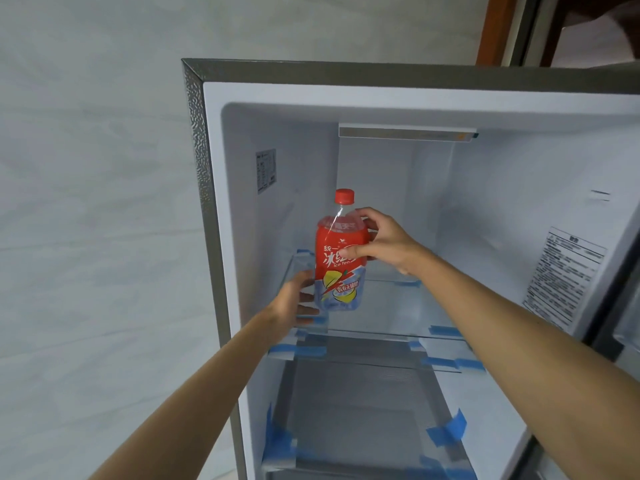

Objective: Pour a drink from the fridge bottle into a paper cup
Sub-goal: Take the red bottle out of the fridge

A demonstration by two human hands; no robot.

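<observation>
While the bottle [341,258] sits inside the open fridge [194,202], both hands are on it.

Head view (the only one):
- Bottle upright, red cap [344,196] on, at the front left of the upper glass shelf [398,306]. Cannot tell whether its base rests on the glass or is just clear of it.
- Right grip [381,242] is wrapped round the bottle's shoulder, with the thumb across the red label and the fingers behind.
- Left grip [294,299] cups the lower left side near the base, fingers curled against the plastic.
- No paper cup in sight. Judged step: taking the bottle out, with pouring a long way off.

Risks from here, as judged:
- Chilled plastic may be damp. If the left grip comes away early, the bottle could slide down through the right one.
- The base could catch the shelf's front edge or the blue tape strips [445,330] on the way out. That would tip the bottle or jolt the glass, which the tape appears to be holding in place.
- The label hides the fill level. If the bottle is heavy, carrying it one-handed by the shoulder invites a drop.
- The left forearm runs close to the fridge's left edge, so a knock there could jar the hold.
</observation>
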